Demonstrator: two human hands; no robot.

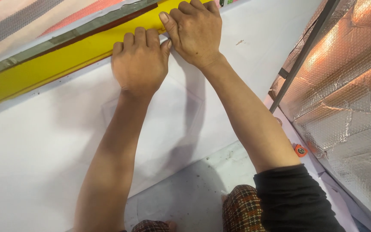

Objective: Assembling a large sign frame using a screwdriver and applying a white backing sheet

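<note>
Hands first: you have two of them in view, and both lie at the far edge of the white sheet (56, 141). There is one white sheet, one long yellow strip (44, 68), one grey band (65, 36) running along the far side of that strip, and one small orange object (300, 150) near your right forearm; what kind of object it is I cannot tell, it is too small.

Your left hand (140, 62) lies palm down, knuckles up, with the fingers bent over the line where the white sheet meets the yellow strip. It presses flat and does not close around anything. Your right hand (196, 30) is just beside it, a little farther away from you, and the two hands touch at the thumb side. The right fingers are also curled down onto the edge of the yellow strip, and the thumb points toward the left hand. Whether the right fingertips pinch the sheet edge or only press on it, I cannot tell, because they are hidden under the hand.

Both arms are stretched forward and nearly straight. The right arm wears one black sleeve (295, 199) pushed up above the elbow. On the right side stands one panel of silver bubble foil (348, 99) behind one dark metal bar (303, 53).
</note>
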